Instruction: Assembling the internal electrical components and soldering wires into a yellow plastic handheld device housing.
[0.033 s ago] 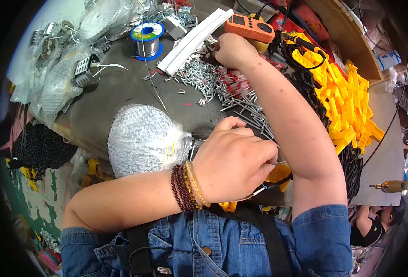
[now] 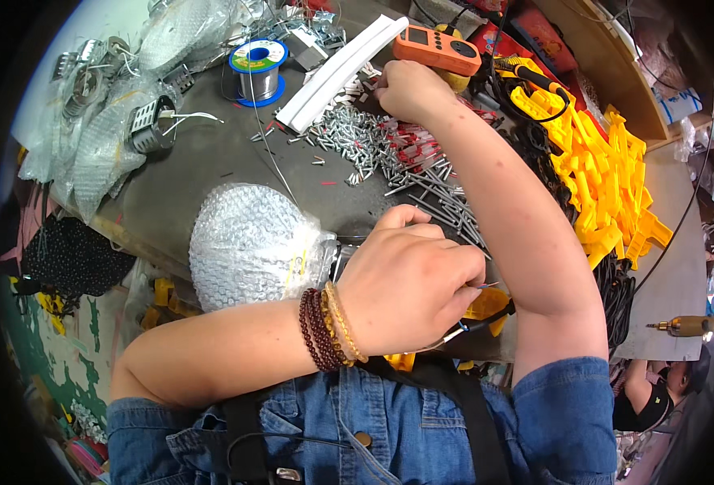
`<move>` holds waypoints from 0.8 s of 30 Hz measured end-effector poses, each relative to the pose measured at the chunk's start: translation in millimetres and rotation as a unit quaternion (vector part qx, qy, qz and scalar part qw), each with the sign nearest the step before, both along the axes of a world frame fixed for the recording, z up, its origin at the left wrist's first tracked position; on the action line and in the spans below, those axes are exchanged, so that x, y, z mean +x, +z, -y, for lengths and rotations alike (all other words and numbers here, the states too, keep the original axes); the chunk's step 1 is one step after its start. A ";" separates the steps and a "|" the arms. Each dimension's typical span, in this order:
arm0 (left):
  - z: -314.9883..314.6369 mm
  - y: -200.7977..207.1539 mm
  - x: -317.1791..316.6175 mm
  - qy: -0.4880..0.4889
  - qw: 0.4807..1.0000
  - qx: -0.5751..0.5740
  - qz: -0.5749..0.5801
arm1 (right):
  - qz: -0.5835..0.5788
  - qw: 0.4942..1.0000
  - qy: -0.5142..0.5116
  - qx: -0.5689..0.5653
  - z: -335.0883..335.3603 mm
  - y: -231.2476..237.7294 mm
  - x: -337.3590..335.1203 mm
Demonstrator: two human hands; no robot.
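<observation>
My left hand (image 2: 409, 279), with beaded bracelets at its wrist, is closed over thin wires (image 2: 456, 331) at the end of a black cable (image 2: 490, 318). A thin wire tip also pokes out by its fingers. Left of it lies a rounded bundle in bubble wrap (image 2: 248, 242), its dark neck partly behind the hand. Farther off, my right hand (image 2: 412, 90) has its fingers curled down at small white pieces (image 2: 365, 87); its fingertips are hidden. Small screws (image 2: 345, 136), red-and-clear pieces (image 2: 413, 145) and long bolts (image 2: 450, 206) lie below it.
An orange meter (image 2: 438, 50) sits beyond my right hand, near a white strip (image 2: 336, 77) and a solder spool (image 2: 258, 77). Yellow plastic parts (image 2: 607, 182) are heaped at right, metal housings (image 2: 145, 128) at left. A screwdriver (image 2: 684, 326) and another person (image 2: 644, 396) appear far right.
My right hand and forearm have shifted very slightly toward me. My left hand stays in place on the wires.
</observation>
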State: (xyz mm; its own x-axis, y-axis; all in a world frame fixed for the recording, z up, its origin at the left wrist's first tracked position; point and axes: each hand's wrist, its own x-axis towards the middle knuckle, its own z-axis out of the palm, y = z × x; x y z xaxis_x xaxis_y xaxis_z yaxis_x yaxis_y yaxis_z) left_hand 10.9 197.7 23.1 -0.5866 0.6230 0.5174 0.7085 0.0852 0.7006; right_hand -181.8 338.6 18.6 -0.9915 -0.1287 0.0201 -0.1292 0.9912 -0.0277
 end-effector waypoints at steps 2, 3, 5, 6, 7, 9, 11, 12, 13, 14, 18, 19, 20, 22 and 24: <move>4.8 -0.1 0.4 0.000 1.000 -0.001 0.008 | -0.075 0.994 0.046 -0.070 -2.9 15.5 27.5; 5.8 -1.3 -1.0 -0.001 1.000 -0.001 0.017 | -0.065 0.979 0.067 -0.180 -6.4 27.3 46.5; 7.4 0.4 0.3 0.002 1.000 0.002 0.017 | -0.017 0.920 0.091 -0.380 -20.5 50.1 92.6; 7.5 1.2 0.0 0.005 1.000 0.003 0.019 | 0.022 0.878 0.092 -0.469 -30.7 57.0 114.8; 8.0 3.2 -0.6 0.002 1.000 -0.008 0.030 | 0.018 0.875 0.086 -0.475 -38.4 63.8 140.2; 8.2 2.7 -2.4 0.000 0.999 -0.009 0.033 | 0.036 0.865 0.086 -0.494 -57.9 68.9 182.8; 6.9 4.1 -3.0 -0.010 0.999 -0.015 0.037 | 0.059 0.838 0.080 -0.537 -75.1 68.2 219.5; 6.5 3.8 -3.0 -0.015 0.999 -0.018 0.038 | 0.090 0.819 0.047 -0.564 -80.7 67.3 233.1; 5.4 4.1 -2.9 -0.014 0.999 -0.014 0.029 | 0.090 0.807 0.041 -0.582 -82.1 64.6 243.7; 4.8 4.0 -2.6 -0.012 1.000 -0.012 0.021 | 0.091 0.794 0.035 -0.600 -83.7 60.9 251.1; 4.0 3.5 -2.8 -0.011 0.999 -0.021 0.024 | 0.055 0.814 0.051 -0.575 -88.3 47.7 262.2; 4.4 3.4 -2.9 -0.011 0.999 -0.024 0.024 | 0.050 0.803 0.043 -0.593 -87.2 46.0 262.4; 4.8 3.3 -3.1 -0.011 0.999 -0.026 0.025 | 0.045 0.791 0.035 -0.609 -86.1 44.6 262.3; 5.3 3.3 -2.8 -0.011 0.999 -0.029 0.025 | 0.043 0.784 0.034 -0.618 -83.8 44.5 262.0; 5.5 3.5 -2.1 -0.011 0.999 -0.029 0.024 | 0.042 0.778 0.033 -0.626 -81.8 45.1 261.8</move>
